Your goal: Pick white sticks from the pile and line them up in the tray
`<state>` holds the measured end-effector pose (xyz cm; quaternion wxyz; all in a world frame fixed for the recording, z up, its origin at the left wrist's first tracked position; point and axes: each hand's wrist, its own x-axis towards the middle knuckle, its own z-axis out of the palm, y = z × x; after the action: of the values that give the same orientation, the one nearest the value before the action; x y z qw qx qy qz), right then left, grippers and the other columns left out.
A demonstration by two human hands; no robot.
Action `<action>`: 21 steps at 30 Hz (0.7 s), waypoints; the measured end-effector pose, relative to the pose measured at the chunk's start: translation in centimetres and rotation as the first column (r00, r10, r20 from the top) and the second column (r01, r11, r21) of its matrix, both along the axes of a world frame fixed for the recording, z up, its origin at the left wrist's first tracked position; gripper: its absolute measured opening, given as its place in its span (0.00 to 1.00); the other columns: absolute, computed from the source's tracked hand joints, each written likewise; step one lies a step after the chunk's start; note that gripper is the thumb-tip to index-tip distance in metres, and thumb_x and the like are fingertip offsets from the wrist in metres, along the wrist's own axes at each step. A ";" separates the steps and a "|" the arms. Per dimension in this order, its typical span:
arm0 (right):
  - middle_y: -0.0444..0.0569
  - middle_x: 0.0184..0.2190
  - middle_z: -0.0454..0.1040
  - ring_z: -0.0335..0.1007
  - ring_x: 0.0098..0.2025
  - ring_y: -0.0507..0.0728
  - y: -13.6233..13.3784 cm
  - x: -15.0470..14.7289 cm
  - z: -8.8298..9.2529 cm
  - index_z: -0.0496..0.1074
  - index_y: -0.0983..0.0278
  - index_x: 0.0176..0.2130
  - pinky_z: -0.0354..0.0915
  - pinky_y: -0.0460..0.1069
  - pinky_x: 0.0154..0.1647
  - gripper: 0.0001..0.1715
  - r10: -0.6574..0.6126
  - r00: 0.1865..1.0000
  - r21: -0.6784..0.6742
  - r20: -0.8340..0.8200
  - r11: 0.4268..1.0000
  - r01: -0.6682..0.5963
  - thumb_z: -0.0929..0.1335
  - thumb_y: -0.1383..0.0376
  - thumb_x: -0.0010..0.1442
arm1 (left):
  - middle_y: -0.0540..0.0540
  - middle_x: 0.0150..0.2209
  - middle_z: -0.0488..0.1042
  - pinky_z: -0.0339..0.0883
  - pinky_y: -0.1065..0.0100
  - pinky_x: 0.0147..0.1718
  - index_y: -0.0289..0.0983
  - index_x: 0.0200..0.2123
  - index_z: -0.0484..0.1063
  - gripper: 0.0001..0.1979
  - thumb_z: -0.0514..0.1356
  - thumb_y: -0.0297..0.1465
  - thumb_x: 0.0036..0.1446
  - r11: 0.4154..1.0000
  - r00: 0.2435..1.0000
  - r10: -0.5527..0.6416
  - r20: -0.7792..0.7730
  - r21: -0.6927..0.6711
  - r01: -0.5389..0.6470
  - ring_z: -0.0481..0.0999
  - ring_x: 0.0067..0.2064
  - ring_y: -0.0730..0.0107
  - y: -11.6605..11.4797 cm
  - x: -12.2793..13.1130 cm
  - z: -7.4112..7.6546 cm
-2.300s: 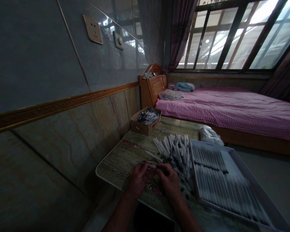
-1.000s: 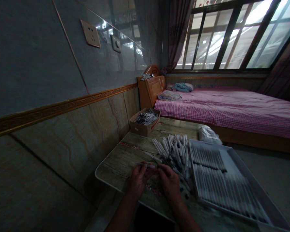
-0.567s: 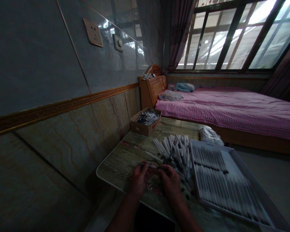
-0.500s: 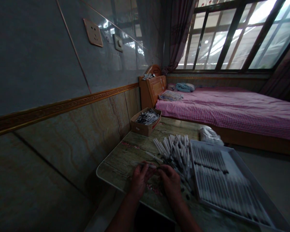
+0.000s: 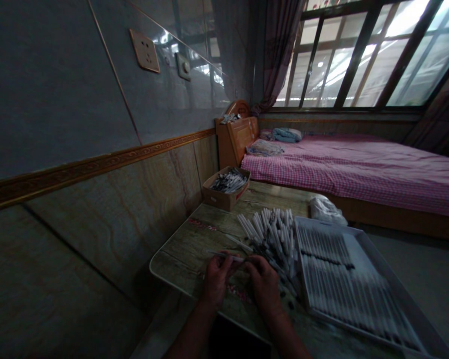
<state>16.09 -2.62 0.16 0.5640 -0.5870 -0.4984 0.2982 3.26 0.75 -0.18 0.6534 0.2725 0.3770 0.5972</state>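
Observation:
My left hand (image 5: 216, 280) and my right hand (image 5: 264, 284) meet over the near edge of a wood-patterned table (image 5: 205, 234). Both pinch one thin white pen (image 5: 228, 256) held roughly level between them, left fingers on its left part, right fingers at its right end. Just beyond my right hand lies a loose heap of white pens (image 5: 273, 234). To the right a grey tray (image 5: 362, 244) holds rows of pens laid side by side.
A cardboard box of small parts (image 5: 226, 187) stands at the table's far left corner by the tiled wall. A white plastic bag (image 5: 325, 209) lies behind the tray. Beyond is a bed with a pink checked sheet (image 5: 344, 164) under a barred window.
Both hands stay together on the pen with only small finger shifts. The view wobbled slightly.

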 end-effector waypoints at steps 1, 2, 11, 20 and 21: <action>0.47 0.29 0.78 0.75 0.33 0.58 0.0 0.0 -0.2 0.75 0.60 0.31 0.68 0.48 0.36 0.09 0.004 0.999 0.014 0.039 1.000 -0.004 0.66 0.59 0.56 | 0.45 0.30 0.82 0.75 0.58 0.42 0.36 0.32 0.72 0.24 0.76 0.41 0.34 1.000 1.000 0.003 -0.010 0.010 -0.003 0.83 0.35 0.58 0.0 0.0 0.0; 0.46 0.29 0.78 0.74 0.33 0.57 0.0 -0.1 -0.3 0.74 0.60 0.31 0.67 0.48 0.35 0.10 0.005 0.997 0.029 0.081 1.000 -0.007 0.66 0.59 0.58 | 0.45 0.30 0.82 0.75 0.58 0.42 0.36 0.31 0.72 0.24 0.75 0.41 0.34 1.000 1.000 0.007 -0.022 0.020 -0.006 0.83 0.35 0.58 -0.1 0.0 0.0; 0.43 0.21 0.67 0.64 0.24 0.53 0.2 -0.3 -2.1 0.64 0.58 0.26 0.59 0.47 0.27 0.27 -0.082 0.920 0.179 0.383 0.984 0.013 0.54 0.50 0.70 | 0.47 0.30 0.81 0.74 0.62 0.40 0.36 0.33 0.72 0.20 0.73 0.40 0.41 0.992 0.993 -0.005 -0.122 0.123 0.020 0.81 0.35 0.62 -0.1 -0.2 -1.2; 0.42 0.26 0.69 0.66 0.28 0.53 -0.2 -0.4 -1.5 0.64 0.58 0.29 0.60 0.47 0.31 0.19 -0.040 0.953 0.128 0.299 0.992 0.001 0.58 0.53 0.68 | 0.45 0.31 0.82 0.74 0.63 0.39 0.36 0.33 0.73 0.19 0.72 0.41 0.43 0.992 0.990 0.000 -0.142 0.122 0.018 0.81 0.34 0.62 -0.2 -0.2 -1.0; 0.43 0.25 0.69 0.66 0.28 0.54 -0.2 -0.3 -1.7 0.64 0.58 0.29 0.59 0.47 0.31 0.20 -0.041 0.950 0.124 0.309 0.992 0.003 0.58 0.53 0.68 | 0.46 0.30 0.81 0.74 0.63 0.39 0.35 0.33 0.73 0.19 0.72 0.40 0.42 0.992 0.988 -0.008 -0.153 0.126 0.027 0.81 0.34 0.62 -0.2 -0.2 -0.9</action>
<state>15.78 -2.79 -1.58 0.5166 -0.5967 -0.5916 0.1648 3.08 0.52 -1.09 0.6090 0.3620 0.3844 0.5919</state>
